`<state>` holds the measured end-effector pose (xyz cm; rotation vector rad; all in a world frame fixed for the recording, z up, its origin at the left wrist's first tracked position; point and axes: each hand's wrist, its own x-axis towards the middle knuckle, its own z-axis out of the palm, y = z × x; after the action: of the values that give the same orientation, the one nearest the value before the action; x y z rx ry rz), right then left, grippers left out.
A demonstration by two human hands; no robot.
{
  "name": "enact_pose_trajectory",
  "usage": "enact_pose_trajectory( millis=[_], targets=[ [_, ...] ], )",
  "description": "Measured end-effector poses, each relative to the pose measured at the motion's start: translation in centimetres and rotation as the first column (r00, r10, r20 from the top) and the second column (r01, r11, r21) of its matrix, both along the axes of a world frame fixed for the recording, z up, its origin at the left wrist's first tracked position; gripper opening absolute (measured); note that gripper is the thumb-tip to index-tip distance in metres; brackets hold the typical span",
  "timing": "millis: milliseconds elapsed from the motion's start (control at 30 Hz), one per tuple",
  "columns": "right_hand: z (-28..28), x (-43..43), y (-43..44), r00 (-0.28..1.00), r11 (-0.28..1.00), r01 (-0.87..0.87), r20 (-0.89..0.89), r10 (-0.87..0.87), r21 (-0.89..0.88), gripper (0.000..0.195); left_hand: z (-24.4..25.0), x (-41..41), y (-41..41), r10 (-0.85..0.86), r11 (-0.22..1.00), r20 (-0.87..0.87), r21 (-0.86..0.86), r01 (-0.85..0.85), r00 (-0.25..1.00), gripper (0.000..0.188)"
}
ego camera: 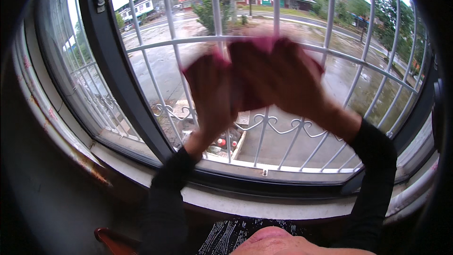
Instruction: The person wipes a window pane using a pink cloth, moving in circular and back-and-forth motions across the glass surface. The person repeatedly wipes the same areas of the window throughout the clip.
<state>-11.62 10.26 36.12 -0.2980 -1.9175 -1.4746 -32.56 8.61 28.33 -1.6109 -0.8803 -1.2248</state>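
Both bare hands are raised in front of a barred window, blurred, with a dark red cloth (251, 95) between them. My left hand (214, 94) is on the cloth's left part, its fingers pointing up. On the right part lies my right hand (292, 78), angled up and to the left. The cloth hangs a little below the fingers and hides some of the white metal window bars (263, 131) behind it. Whether it touches the glass or the bars cannot be told. Both forearms are in black sleeves.
A dark window frame post (129, 67) with a latch (100, 1) stands at the left. Below runs the pale window sill (269, 207). Beyond the bars are a box with bottles (242, 141), wet ground, a road and buildings. A reddish-brown object (115, 242) is at the bottom left.
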Motion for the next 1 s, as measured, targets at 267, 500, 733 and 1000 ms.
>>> enact_pose_trajectory(
  millis=[267,500,733,1000],
  targets=[
    [-6.6,5.4,-1.5,0.968,0.963,0.149,0.23,-0.096,-0.226,0.049,-8.6,4.2,-0.8,-0.138,0.976,0.013,-0.166,0.138,0.99,0.063],
    [11.8,1.4,0.9,0.967,0.99,-0.136,-0.222,0.127,-0.026,0.043,15.7,0.8,0.5,-0.199,0.979,-0.075,0.034,0.202,0.977,0.058],
    [12.1,-4.8,-0.3,0.94,0.919,-0.315,-0.213,0.268,-0.238,0.042,16.4,-4.6,0.1,-0.188,0.982,-0.048,0.004,0.188,0.981,0.056],
    [-8.8,-2.8,-1.5,0.88,0.985,0.168,0.456,-0.134,-0.035,0.067,-12.0,-4.0,-3.0,-0.082,0.975,0.08,-0.201,0.097,0.993,0.064]
  ],
)
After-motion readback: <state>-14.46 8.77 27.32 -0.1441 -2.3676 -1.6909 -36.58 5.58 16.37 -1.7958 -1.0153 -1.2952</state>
